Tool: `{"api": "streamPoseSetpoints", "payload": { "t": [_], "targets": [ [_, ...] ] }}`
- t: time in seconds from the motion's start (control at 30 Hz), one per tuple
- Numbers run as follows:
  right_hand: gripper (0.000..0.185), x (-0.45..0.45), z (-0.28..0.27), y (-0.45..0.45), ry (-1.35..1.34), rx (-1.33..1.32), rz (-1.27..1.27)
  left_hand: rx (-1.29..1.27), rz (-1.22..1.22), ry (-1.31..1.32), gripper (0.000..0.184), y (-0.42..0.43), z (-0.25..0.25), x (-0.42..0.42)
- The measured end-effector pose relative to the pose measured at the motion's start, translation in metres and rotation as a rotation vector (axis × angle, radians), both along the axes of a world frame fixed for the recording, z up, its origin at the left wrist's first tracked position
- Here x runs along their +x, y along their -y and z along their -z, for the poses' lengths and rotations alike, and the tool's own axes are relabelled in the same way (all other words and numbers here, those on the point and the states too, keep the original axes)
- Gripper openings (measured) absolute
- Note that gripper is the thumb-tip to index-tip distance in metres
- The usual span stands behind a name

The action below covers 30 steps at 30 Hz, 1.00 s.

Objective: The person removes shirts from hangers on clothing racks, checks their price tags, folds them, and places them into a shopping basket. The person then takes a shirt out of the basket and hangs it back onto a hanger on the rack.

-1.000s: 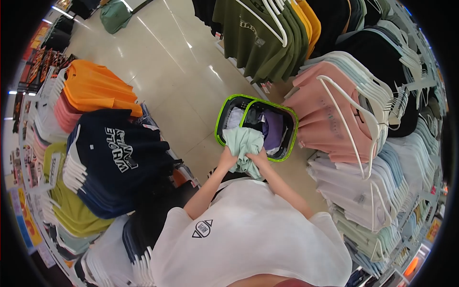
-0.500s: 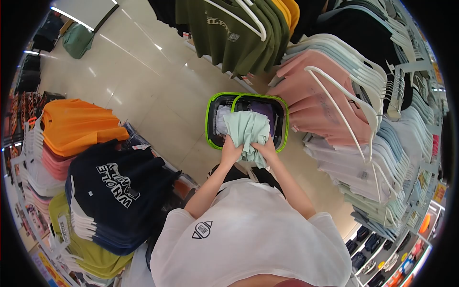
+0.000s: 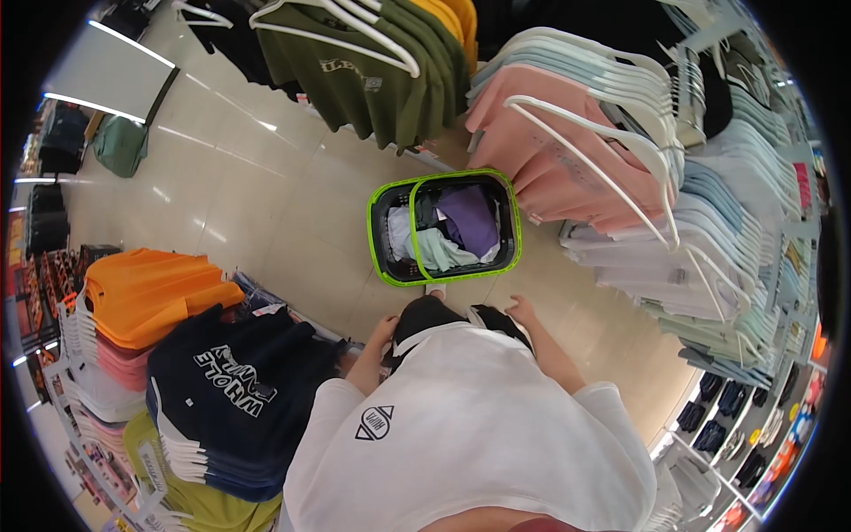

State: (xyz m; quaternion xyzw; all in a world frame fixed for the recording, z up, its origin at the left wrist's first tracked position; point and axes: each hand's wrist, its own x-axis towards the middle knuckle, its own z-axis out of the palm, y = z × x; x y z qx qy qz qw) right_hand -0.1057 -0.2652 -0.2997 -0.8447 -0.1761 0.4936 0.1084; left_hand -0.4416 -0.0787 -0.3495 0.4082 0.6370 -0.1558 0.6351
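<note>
A black shopping basket with a bright green rim (image 3: 375, 226) stands on the floor in front of my feet, its green handle across the top. In it lie a pale mint garment (image 3: 441, 253), a purple garment (image 3: 472, 219) and a whitish garment (image 3: 398, 232). My left hand (image 3: 383, 332) hangs beside my left thigh, empty, its fingers loosely apart and partly hidden. Out to the right of my black bottoms, my right hand (image 3: 521, 310) is also empty, fingers apart. Both hands are clear of the basket.
Pink shirts (image 3: 567, 151) on white hangers crowd the basket's right side. Dark green shirts (image 3: 381, 89) hang ahead. To my left are a navy printed shirt (image 3: 239, 390) and an orange shirt (image 3: 155, 297) on racks. A green bag-like item (image 3: 121, 146) sits far left.
The mint garment, held in both hands before, now lies in the basket. My hands have let go and drawn back to my sides. The view has shifted a little.
</note>
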Motion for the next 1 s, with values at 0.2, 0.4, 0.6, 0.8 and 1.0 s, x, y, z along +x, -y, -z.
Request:
{"api": "streamPoseSetpoints", "payload": {
  "t": [0.2, 0.4, 0.6, 0.8, 1.0],
  "targets": [
    [0.039, -0.023, 0.037, 0.070, 0.153, 0.167, 0.048, 0.186, 0.652, -0.279, 0.029, -0.028, 0.057, -0.050],
    [0.038, -0.027, -0.002, 0.084, 0.211, 0.210, 0.256, 0.408, 0.772, -0.081, 0.032, -0.045, 0.048, 0.061],
    [0.038, -0.033, -0.006, 0.185, 0.295, 0.262, 0.608, 0.413, 0.990, 0.204, 0.032, 0.004, 0.036, 0.215],
    [0.036, -0.092, 0.014, 0.344, 0.308, 0.177, 1.157, 0.263, 1.190, 0.363, 0.033, 0.143, 0.005, 0.307],
    [0.027, -0.235, 0.099, 0.465, 0.300, -0.178, 1.696, 0.642, 1.890, 0.731, 0.029, 0.275, -0.023, 0.325]
  ]
}}
